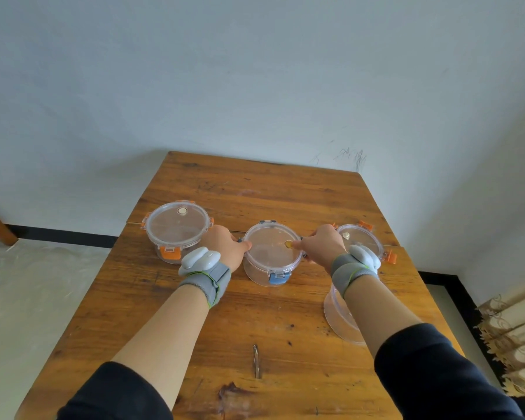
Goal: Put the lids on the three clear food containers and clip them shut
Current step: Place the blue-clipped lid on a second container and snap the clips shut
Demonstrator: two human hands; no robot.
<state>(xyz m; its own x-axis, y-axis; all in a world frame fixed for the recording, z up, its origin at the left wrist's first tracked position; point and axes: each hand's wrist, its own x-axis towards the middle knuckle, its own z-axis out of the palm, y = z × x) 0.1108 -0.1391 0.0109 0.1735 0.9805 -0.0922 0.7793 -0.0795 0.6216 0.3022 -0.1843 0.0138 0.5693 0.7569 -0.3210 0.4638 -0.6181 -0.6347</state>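
Both your hands are on the middle container [272,262], the one with blue clips, sitting mid-worktop [255,192]. Your left hand [225,245] presses against the left rim of its lid [272,248], fingers curled down over the side clip. Your right hand [323,245] mirrors it on the right rim, thumb tip on the lid near the yellow valve. Hands apart, the lid between them; can't tell if either side clip is actually snapped. Forearms reach straight forward, roughly parallel, sleeves pushed up, grey wrist bands on both. The near blue clip [279,277] is folded down. Left container [176,230], toward the worktop's left edge, has its lid on, front orange clip down. Right lid with orange clips [362,241] sits behind your right wrist. An open clear bowl [335,316] is by the right edge, partly under your right forearm.
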